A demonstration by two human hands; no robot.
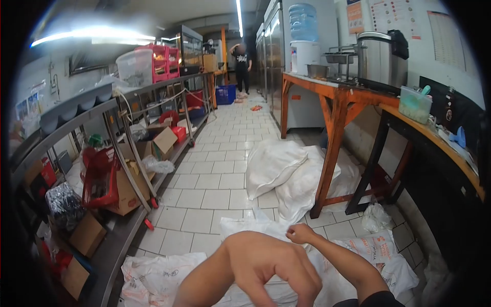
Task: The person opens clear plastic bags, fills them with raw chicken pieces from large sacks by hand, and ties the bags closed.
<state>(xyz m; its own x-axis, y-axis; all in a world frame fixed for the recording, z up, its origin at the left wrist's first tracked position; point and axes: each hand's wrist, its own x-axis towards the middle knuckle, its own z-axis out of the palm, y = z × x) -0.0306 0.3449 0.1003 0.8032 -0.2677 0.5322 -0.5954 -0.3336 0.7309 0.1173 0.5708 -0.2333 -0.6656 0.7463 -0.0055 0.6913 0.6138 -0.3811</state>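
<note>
My left hand (271, 261) is large and close to the camera, above the white sacks. Its thumb and fingers curve downward with a gap between them, and the fingertips run off the bottom edge. My right hand (302, 234) reaches in from the right, fingers curled together near the far end of a white sack (240, 225). What it pinches, if anything, is too small to make out. A printed white sack (378, 250) lies under my right forearm, and another white sack (158, 276) with dark marks lies at the left.
Full white sacks (286, 174) are piled against an orange-framed table (330, 143) on the right. Along the left runs a metal shelf (123, 225) with a red crate (99, 176) and cardboard boxes. Down the tiled aisle, a person (242, 64) stands near a blue crate (225, 94).
</note>
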